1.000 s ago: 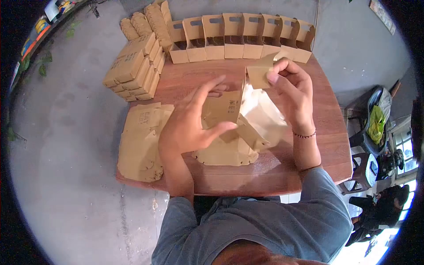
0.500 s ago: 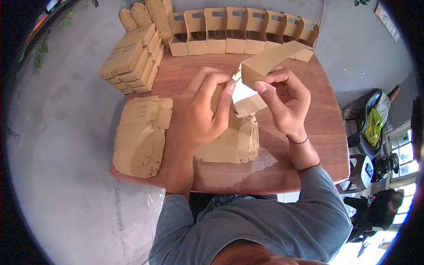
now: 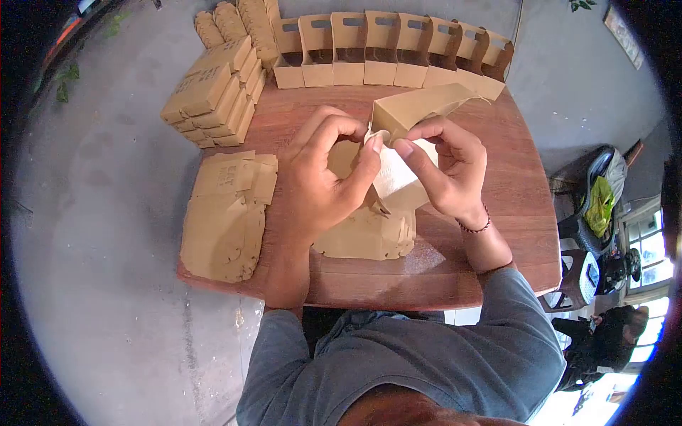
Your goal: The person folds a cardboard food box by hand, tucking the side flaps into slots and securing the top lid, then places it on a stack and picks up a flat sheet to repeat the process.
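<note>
A partly folded cardboard box [image 3: 419, 105], brown outside and white inside, is held above the table between my two hands. My left hand [image 3: 327, 170] pinches a flap at its left edge between thumb and fingers. On the other side, my right hand [image 3: 455, 167] is closed on a nearby edge, its thumb and index finger close to the left fingertips. One long panel stretches away to the right, beyond my right hand. Under the hands lies a pile of flat cardboard blanks [image 3: 362, 238], partly covered by my left hand and the box.
Another pile of flat blanks [image 3: 227, 220] lies at the table's left edge. Folded boxes [image 3: 206, 89] are stacked at the back left. Several open cartons with handle slots [image 3: 348, 50] line the back of the wooden table [image 3: 511, 213]. A person [image 3: 611, 341] is at the far right.
The box has tilted, showing more of its white inside, and its long panel has swung lower. My right hand has shifted slightly left, bringing its fingertips nearer my left ones.
</note>
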